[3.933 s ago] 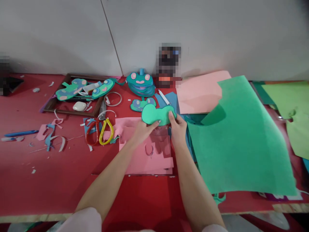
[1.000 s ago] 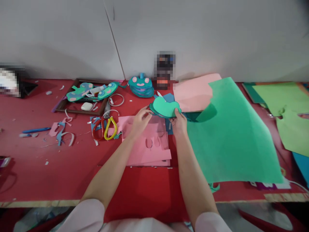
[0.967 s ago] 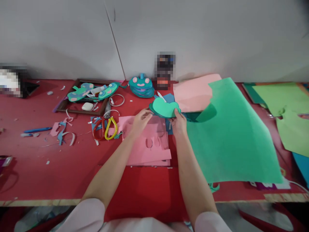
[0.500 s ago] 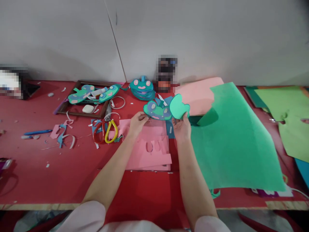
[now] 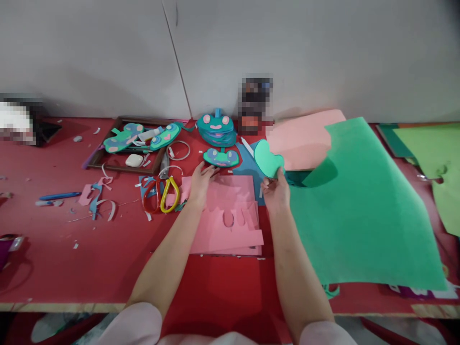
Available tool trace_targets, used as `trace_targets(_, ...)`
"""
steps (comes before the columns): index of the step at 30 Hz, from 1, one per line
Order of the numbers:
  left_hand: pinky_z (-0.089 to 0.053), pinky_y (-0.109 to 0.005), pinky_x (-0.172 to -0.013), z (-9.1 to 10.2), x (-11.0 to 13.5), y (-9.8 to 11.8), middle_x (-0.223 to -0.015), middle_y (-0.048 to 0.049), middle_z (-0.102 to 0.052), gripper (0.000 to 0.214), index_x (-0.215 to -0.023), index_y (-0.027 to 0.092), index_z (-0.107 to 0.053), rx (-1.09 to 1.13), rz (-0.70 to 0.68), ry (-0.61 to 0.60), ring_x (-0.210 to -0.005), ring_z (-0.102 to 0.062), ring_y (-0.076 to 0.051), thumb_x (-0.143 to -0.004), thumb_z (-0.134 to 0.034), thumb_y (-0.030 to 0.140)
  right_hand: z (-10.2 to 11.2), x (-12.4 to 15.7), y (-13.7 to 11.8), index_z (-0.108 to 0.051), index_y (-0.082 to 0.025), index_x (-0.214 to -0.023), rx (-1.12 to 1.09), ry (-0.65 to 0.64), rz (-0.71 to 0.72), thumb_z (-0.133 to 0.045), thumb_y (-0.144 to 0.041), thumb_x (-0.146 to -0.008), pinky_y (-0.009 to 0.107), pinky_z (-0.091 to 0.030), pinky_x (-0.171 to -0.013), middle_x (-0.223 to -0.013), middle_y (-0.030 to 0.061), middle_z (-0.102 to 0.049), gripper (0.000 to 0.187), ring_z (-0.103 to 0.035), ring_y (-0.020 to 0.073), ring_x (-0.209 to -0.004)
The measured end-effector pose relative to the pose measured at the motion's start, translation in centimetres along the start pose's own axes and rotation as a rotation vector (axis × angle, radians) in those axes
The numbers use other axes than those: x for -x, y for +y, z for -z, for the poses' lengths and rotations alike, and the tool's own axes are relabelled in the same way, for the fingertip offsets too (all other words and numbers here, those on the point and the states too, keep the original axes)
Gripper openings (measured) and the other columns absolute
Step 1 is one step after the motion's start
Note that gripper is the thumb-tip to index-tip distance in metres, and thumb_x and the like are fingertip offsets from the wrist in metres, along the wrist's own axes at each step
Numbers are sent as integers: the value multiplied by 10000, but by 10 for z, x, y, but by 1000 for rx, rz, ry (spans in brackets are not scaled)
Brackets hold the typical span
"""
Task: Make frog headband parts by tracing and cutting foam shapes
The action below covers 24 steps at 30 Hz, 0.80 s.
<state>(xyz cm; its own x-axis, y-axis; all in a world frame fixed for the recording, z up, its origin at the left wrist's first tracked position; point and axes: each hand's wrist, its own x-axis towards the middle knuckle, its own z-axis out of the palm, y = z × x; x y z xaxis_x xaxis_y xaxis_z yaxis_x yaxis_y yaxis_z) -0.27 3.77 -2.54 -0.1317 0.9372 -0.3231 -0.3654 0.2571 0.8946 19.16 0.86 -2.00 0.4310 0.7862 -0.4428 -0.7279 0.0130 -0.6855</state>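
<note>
My left hand [image 5: 203,181] is at the lower left edge of a frog-face cutout [image 5: 220,158], its fingers apart. The cutout is green with lilac eyes and lies just in front of a stack of similar frog faces [image 5: 215,128]. Whether my fingertips still touch its edge is hard to tell. My right hand [image 5: 276,190] pinches a plain green cloud-shaped cutout [image 5: 268,159] by its lower right edge, raised above the table. Beneath my hands are pink foam sheets [image 5: 223,239] with pieces cut out of them. A blue sheet [image 5: 247,165] lies between the two cutouts.
Red- and yellow-handled scissors [image 5: 163,194] lie left of the pink sheets. A brown frame [image 5: 115,165] holds more frog faces and a white case [image 5: 134,160]. A large green sheet [image 5: 366,215] covers the right side. Scraps and a blue pen [image 5: 60,196] are on the left.
My left hand has moved the frog-face cutout away from the plain green one, leftward and down in front of the stack. My right hand still holds the green cutout. The view shifted slightly.
</note>
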Motion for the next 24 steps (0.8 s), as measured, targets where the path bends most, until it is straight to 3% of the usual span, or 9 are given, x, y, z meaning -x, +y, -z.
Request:
trace_targets(6, -571, -296, -798, -4, 2, -4, -1253, -115, -581, 662, -1374, 230, -331, -49, -66, 130, -860, -700, -152, -760, -511, 62, -1, 0, 2, -514, -196, -678, 42, -10, 10, -675, -438, -784, 185, -338, -330, -460, -103, -502, 310, -391, 39, -318)
trace_targets(8, -571, -278, -784, -5, 1, -4, -1253, -94, -585, 639, -1346, 243, -394, -70, -80, 109, -849, -696, -140, -745, -494, 50, -2, -1, 3, -515, -191, -686, 29, 13, -6, -679, -418, -785, 180, -338, -330, -484, -98, -522, 297, -406, 36, -327)
trace_targets(13, -539, -342, -898, -5, -1, -5, -1263, -111, -609, 439, -1126, 129, -618, -128, -23, -7, -995, -666, -182, -729, -454, 44, -2, -1, 1, -499, -188, -682, -51, 61, -67, -598, -354, -858, 171, -337, -334, -492, -84, -523, 261, -452, 46, -360)
trace_targets(17, -517, -393, -945, -5, 0, -6, -1294, -125, -601, 467, -1135, 122, -628, -166, -58, -28, -1105, -627, -214, -726, -425, 26, -2, -1, 0, -472, -192, -659, -44, 71, -79, -617, -369, -845, 166, -332, -334, -477, -88, -487, 295, -452, 47, -368)
trace_targets(24, -525, -379, -943, -3, 0, -10, -1314, -83, -590, 494, -1168, 171, -623, -227, -93, -39, -1095, -637, -208, -748, -419, 10, 0, -3, 1, -482, -194, -682, -60, 52, -92, -611, -345, -852, 163, -335, -336, -496, -89, -508, 262, -447, 41, -366)
